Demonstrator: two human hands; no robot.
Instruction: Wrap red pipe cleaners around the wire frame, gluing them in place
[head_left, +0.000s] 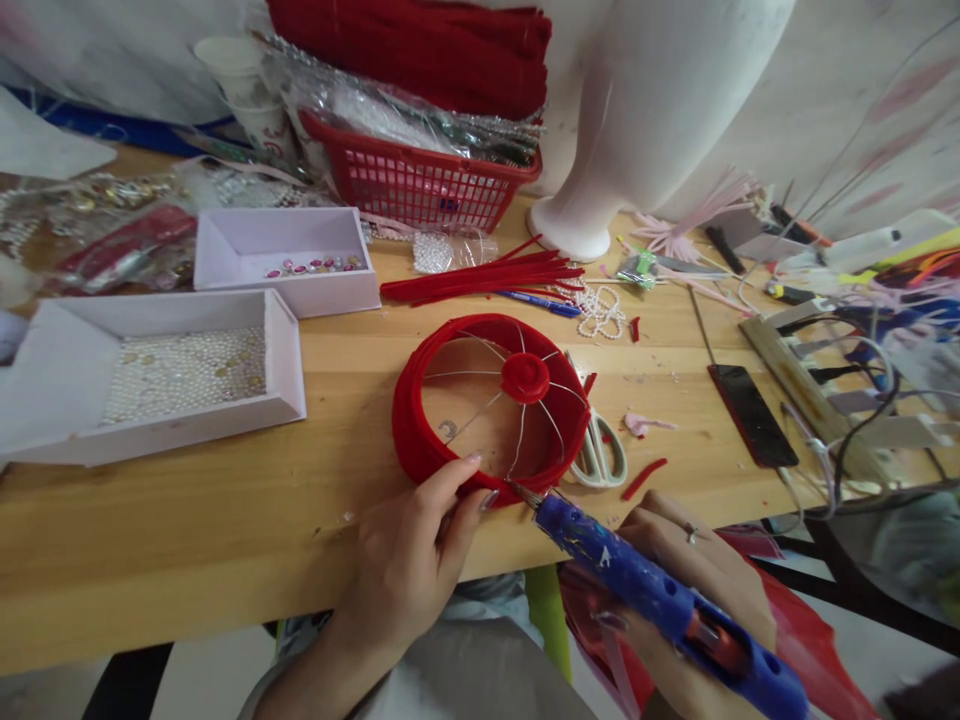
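A red fuzzy ring frame (411,430) stands on the wooden table, with thin wires running from its rim to a red coiled disc (525,378). My left hand (420,535) pinches the near rim between thumb and forefinger. In my right hand (701,570) is a blue hot glue gun (615,560), its metal nozzle at the near rim just right of my left fingertips. Whether the nozzle touches the rim I cannot tell. Pale-handled scissors (602,455) lie against the ring's right side, their blades partly hidden by it.
Two white boxes hold pearl beads (187,375) and gems (315,267). Behind the ring lie red pipe cleaners (480,277), a blue pen (544,303) and a bead string (600,310). A red basket (420,185) and white mannequin stand (574,225) are at the back; a phone (752,415) lies right.
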